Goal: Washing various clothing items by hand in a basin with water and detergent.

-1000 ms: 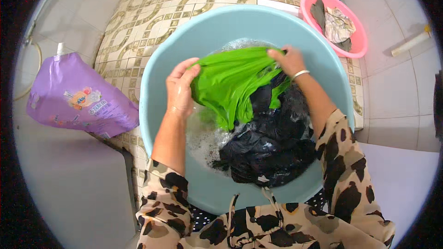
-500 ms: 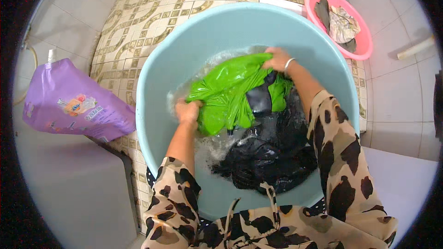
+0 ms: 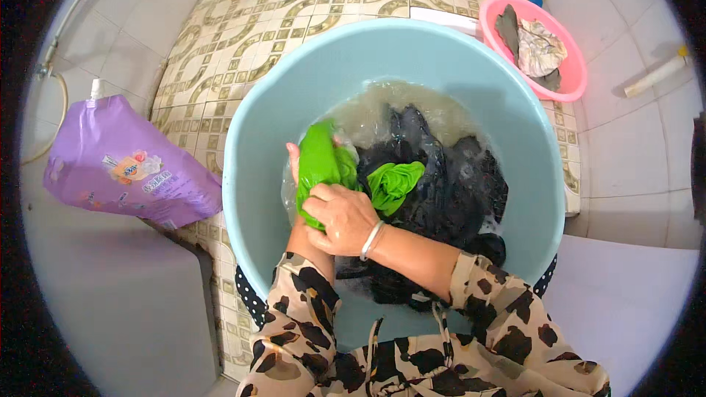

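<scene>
A large light-blue tub [image 3: 390,44] holds murky water and dark wet garments [image 3: 456,198]. On the left side of the tub, a bright green garment [image 3: 320,147] is bunched over my left hand [image 3: 295,162], which grips it from underneath and is mostly hidden by the cloth. My right hand [image 3: 340,219], with a silver bangle at the wrist, curls its fingers onto the lower part of the same green garment. Another crumpled part of the green cloth [image 3: 393,185] lies on the dark garments to the right.
A purple pouch [image 3: 110,140] with a white spout stands left of the tub on a grey raised surface [image 3: 140,294]. A pink basin [image 3: 570,73] with clothes sits back right. Hoses hang on the walls, a pipe juts at right, and a white surface [image 3: 625,309] lies right.
The green garment has gone from spread wide between both hands to bunched at the left. My right hand has moved down and left, beside my left hand, uncovering more dark garments and water.
</scene>
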Action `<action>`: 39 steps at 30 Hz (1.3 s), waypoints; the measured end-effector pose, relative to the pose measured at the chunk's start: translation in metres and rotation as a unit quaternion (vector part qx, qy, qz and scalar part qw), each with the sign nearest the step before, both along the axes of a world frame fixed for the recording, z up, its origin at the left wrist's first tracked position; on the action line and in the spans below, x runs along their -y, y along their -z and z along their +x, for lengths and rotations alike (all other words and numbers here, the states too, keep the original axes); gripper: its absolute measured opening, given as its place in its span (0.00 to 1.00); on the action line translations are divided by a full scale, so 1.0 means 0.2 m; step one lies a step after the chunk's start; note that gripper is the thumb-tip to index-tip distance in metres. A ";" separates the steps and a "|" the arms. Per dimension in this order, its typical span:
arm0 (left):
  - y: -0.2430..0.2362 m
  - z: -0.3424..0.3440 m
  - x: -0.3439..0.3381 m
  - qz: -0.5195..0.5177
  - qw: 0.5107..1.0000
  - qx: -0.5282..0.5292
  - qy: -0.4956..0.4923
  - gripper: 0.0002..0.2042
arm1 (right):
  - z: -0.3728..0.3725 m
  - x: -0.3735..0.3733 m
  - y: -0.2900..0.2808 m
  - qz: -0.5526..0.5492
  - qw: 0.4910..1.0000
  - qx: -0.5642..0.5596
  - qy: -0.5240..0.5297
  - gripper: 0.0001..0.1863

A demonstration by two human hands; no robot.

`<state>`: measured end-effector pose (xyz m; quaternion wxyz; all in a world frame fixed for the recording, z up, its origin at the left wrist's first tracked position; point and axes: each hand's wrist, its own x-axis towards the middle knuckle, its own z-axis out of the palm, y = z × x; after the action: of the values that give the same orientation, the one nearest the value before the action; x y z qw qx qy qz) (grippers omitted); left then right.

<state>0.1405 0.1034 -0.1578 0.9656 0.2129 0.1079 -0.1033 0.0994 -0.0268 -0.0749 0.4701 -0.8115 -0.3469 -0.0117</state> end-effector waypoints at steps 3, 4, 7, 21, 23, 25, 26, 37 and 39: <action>0.03 0.02 0.06 -0.028 0.999 0.027 0.037 0.29 | 0.07 -0.03 0.03 -0.022 0.992 0.108 0.066 0.09; 0.01 0.03 0.12 0.002 1.000 -0.010 0.010 0.28 | 0.13 -0.04 0.05 -0.063 0.988 0.098 0.098 0.09; -0.09 0.03 0.28 0.095 0.983 -0.135 -0.074 0.24 | 0.36 -0.03 0.11 -0.124 0.977 0.043 0.166 0.13; 0.16 0.02 0.14 0.664 0.725 -0.183 0.013 0.24 | 0.70 0.17 0.59 -0.338 0.928 0.134 0.088 0.31; 0.06 0.02 0.19 0.509 0.840 -0.185 0.025 0.24 | 0.77 0.21 0.54 -0.341 0.926 -0.124 -0.104 0.26; -0.04 -0.02 0.11 0.535 0.817 -0.214 -0.019 0.26 | 0.88 0.37 0.55 -0.265 0.947 -0.171 -0.063 0.25; -0.02 -0.03 0.07 0.535 0.818 -0.211 -0.018 0.26 | 0.97 0.47 0.60 -0.219 0.946 -0.237 0.027 0.25; -0.07 -0.03 -0.03 0.066 0.989 -0.036 -0.127 0.27 | 0.18 -0.12 0.15 0.048 0.992 -0.081 -0.085 0.12; -0.07 -0.05 -0.03 0.062 0.994 -0.048 -0.073 0.27 | 0.02 -0.06 0.00 0.026 0.996 -0.062 -0.064 0.10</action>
<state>0.1307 0.1102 -0.1445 0.9492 0.2589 0.1754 -0.0356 0.1039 -0.0154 -0.0757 0.5111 -0.7745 -0.3679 0.0597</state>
